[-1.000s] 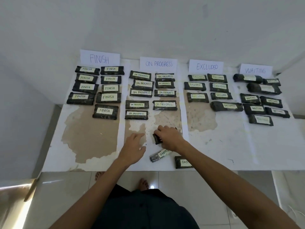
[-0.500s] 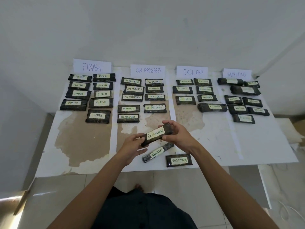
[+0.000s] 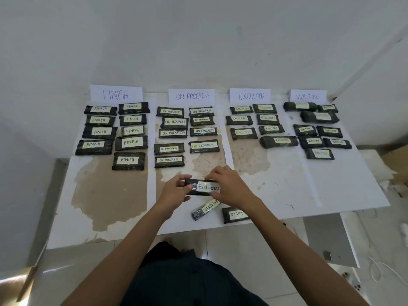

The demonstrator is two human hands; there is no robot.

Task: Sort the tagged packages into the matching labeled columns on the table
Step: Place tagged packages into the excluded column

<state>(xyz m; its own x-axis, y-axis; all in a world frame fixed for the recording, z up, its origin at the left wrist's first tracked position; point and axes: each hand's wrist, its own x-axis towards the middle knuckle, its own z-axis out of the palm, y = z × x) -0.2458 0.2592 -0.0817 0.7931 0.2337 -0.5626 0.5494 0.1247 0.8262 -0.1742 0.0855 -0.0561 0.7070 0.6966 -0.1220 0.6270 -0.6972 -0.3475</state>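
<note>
A dark package tagged EXCLUDED [image 3: 204,187] is held level above the table's front middle. My left hand [image 3: 176,189] grips its left end and my right hand [image 3: 229,186] grips its right end. Two more EXCLUDED packages lie near the front edge: a slanted roll [image 3: 204,209] and a flat one [image 3: 235,214], partly hidden by my right wrist. Paper signs at the back read FINISH [image 3: 115,94], ON PROGRESS [image 3: 192,96], EXCLUDED [image 3: 251,96] and WAITING [image 3: 308,97]. Several tagged packages lie in each column below its sign.
The white table [image 3: 309,191] has brown stained patches at the left and middle. It stands against a white wall. Its front edge runs just below the loose packages. Tiled floor, cables and a plug lie at the lower right.
A second ago my right hand was picking the package off the table. Both hands lifted it, then turned it from slanted to level with the tag facing up.
</note>
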